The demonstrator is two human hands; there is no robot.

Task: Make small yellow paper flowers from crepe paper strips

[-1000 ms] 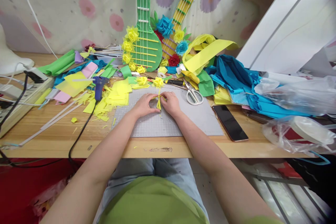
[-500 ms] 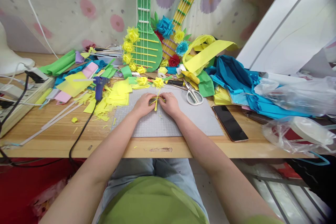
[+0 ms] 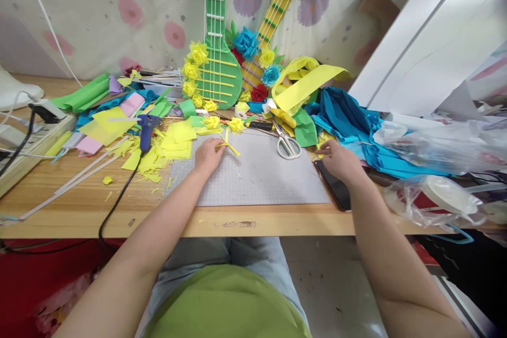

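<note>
My left hand (image 3: 208, 157) is closed in a pinch over the upper left of the grey cutting mat (image 3: 263, 179). Thin yellow paper strips (image 3: 232, 148), crossed or knotted together, stick out from its fingertips. To the right, my right hand (image 3: 340, 161) hovers over the black phone (image 3: 336, 188), fingers partly stretched and apart, with nothing visible in them. White-handled scissors (image 3: 288, 148) lie on the mat's upper right, left of that hand. A yellow paper flower (image 3: 236, 125) sits just beyond the strips.
Behind the mat stand a green paper guitar (image 3: 219, 76) and a yellow one (image 3: 273, 16), both flower-trimmed. A blue glue gun (image 3: 146, 132) and yellow paper scraps (image 3: 176, 140) lie left. Blue crepe paper (image 3: 340, 105) and a plastic-wrapped cup (image 3: 439, 198) are at right.
My right hand has let go of the yellow strips and moved right, over the phone. My left hand keeps the strips, which now tilt to the right. The view has shifted slightly.
</note>
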